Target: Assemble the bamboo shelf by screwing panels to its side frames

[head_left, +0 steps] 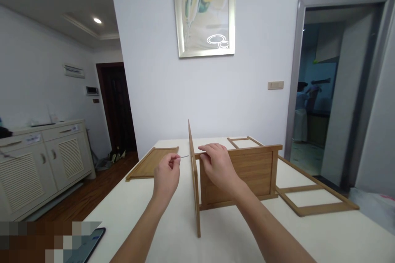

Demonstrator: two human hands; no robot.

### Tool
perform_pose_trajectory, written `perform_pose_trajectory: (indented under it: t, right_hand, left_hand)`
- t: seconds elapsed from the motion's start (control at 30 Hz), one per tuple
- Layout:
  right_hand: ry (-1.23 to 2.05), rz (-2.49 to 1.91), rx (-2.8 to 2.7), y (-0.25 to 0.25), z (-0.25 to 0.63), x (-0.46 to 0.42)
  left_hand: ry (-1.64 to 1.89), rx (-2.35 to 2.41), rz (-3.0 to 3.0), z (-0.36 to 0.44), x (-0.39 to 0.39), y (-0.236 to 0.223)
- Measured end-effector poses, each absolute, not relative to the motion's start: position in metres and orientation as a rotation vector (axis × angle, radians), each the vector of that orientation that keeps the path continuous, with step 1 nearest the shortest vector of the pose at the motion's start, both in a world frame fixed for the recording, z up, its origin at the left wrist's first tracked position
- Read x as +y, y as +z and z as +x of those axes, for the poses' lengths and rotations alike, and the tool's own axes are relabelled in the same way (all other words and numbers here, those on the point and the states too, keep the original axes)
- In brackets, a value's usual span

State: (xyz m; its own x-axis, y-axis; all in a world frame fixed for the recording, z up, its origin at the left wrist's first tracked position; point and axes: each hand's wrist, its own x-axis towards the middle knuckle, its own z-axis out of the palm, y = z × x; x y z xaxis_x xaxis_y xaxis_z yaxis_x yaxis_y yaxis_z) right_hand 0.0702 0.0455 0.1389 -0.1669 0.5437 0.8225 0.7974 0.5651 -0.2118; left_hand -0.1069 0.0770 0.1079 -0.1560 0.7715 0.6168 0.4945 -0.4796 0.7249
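My left hand (pixel 167 174) pinches a thin metal rod, like a screw (pixel 184 156), between thumb and fingertips. Its free end points right, close to the upright wooden side frame (pixel 195 185), which stands edge-on to me. My right hand (pixel 219 163) grips the top rail of a brown wooden panel (pixel 247 172) at its left end, fingers over the top and thumb in front. That panel stands on its long edge and meets the side frame at about a right angle. Whether the rod touches the frame I cannot tell.
Another wooden panel (pixel 151 162) lies flat at left. An open wooden frame (pixel 317 199) lies at right, reaching behind the standing panel. A phone (pixel 92 244) rests at the white table's (pixel 123 218) near left edge. Beyond the doorway at right is a person (pixel 300 111).
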Motion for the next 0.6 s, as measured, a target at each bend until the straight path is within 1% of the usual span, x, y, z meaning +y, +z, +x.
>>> perform_pose_trajectory:
  t: [0.23, 0.6]
  right_hand:
    - [-0.172, -1.1, -1.938, 0.1425, 0.061, 0.0532]
    - [-0.175, -1.08, -1.971, 0.141, 0.0604, 0.0534]
  left_hand:
    - [1.764, 1.466, 2.053, -0.1008, 0.0767, 0.1145]
    - [1.731, 1.458, 2.051, -0.1034, 0.0754, 0.117]
